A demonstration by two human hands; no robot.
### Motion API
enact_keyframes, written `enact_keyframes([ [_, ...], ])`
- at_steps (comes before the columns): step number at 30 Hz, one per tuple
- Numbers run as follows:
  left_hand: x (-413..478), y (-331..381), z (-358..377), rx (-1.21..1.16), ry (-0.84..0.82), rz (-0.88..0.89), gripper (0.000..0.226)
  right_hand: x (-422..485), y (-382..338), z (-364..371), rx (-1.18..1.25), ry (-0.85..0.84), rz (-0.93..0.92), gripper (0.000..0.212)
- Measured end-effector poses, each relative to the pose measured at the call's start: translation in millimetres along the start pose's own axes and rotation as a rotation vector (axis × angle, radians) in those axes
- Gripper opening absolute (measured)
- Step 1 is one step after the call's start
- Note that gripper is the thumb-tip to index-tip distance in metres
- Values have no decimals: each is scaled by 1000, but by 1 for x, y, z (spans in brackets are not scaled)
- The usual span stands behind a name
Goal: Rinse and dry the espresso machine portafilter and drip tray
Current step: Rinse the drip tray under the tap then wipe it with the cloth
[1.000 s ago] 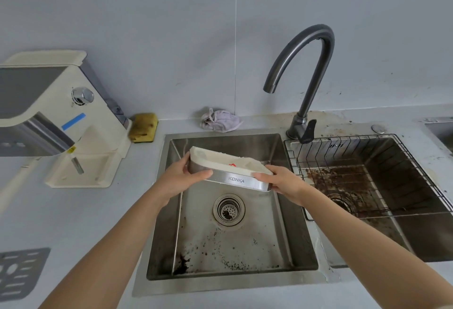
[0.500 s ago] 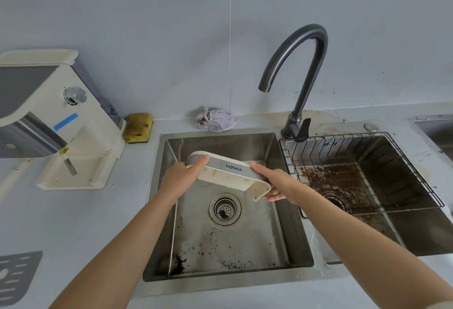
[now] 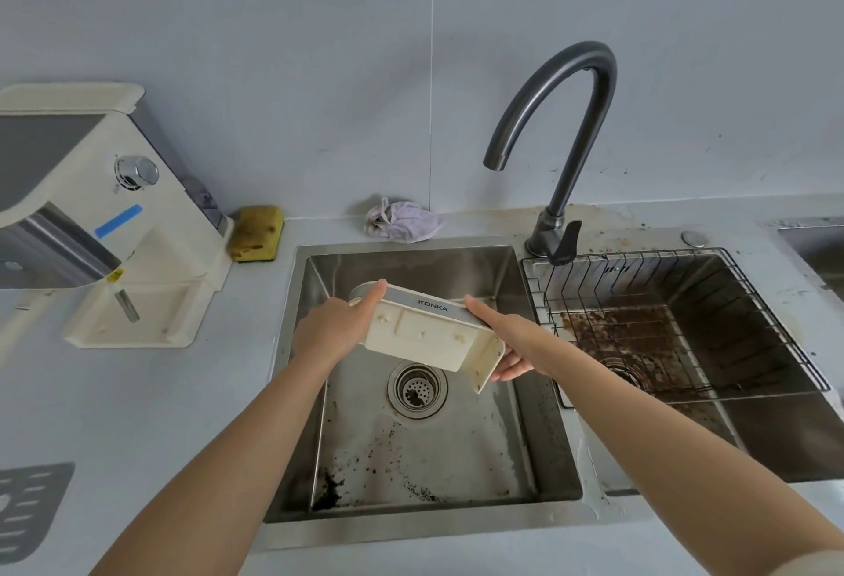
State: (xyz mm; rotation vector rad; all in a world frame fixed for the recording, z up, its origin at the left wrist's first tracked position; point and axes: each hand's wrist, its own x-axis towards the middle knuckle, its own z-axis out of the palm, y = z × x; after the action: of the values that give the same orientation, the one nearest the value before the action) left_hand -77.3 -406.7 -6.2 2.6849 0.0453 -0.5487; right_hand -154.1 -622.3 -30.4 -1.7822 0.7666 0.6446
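Both ends of the drip tray (image 3: 424, 333) are held. It hangs in the air over the left sink (image 3: 456, 265), above and just behind the drain strainer (image 3: 417, 388), touching nothing but the hands. It is tipped so that its cream underside faces the camera and its open top faces away, with the right end lower. The left hand (image 3: 333, 329) grips the left end, fingers curled round the edge and thumb along the top by the metal front strip. The right hand (image 3: 507, 340) holds the right end, its fingers wrapped under the lower corner. Dark grounds (image 3: 329, 491) spot the sink floor near the front wall. The faucet (image 3: 566, 119) has its spout turned toward this basin, and no water shows at it.

Judging from that, the tray is being emptied or drained; I cannot tell whether it has been rinsed yet. Drying looks not begun: a crumpled cloth (image 3: 404, 221) lies untouched on the table (image 3: 137, 415) behind the sink, near a yellow sponge (image 3: 255, 233). The espresso machine (image 3: 91, 210) stands at the left with the tray out of its base, and a slotted grey grate (image 3: 27, 507) lies on the table at the near left. A wire basket (image 3: 685, 283) sits in the stained right basin. No portafilter is in view, so that half of the task appears wholly left.
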Motion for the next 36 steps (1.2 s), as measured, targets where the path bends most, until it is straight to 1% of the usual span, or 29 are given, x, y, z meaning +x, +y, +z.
enact_keyframes([
  [8,3,-8,2,-44,-41,-59,89,6,-8,1,-49,0,-1,81],
  [11,7,-11,3,-106,-60,-71,87,10,-12,2,-69,29,7,78],
  [12,8,-12,3,-168,-78,-85,86,12,-13,2,-68,38,2,76],
  [14,9,-15,0,-369,-131,-130,82,15,-15,3,-68,55,-39,70],
  [19,11,-26,3,-862,-250,-174,76,25,-16,4,-51,107,-220,55],
  [21,12,-32,8,-1031,-272,-173,73,25,-17,6,-54,92,-301,47],
  [23,14,-37,12,-1148,-266,-170,63,24,-18,9,-77,78,-365,42],
  [26,14,-43,17,-1293,-271,-161,46,22,-21,13,-111,87,-451,53],
  [29,19,-49,19,-1424,-244,-177,37,22,-22,18,-207,126,-540,71],
  [31,25,-53,19,-1448,-223,-173,33,23,-23,22,-215,135,-610,80],
  [34,34,-57,17,-1490,-240,-177,29,27,-29,26,-216,151,-676,81],
  [36,39,-58,16,-1525,-257,-173,32,30,-33,26,-247,154,-688,87],
])
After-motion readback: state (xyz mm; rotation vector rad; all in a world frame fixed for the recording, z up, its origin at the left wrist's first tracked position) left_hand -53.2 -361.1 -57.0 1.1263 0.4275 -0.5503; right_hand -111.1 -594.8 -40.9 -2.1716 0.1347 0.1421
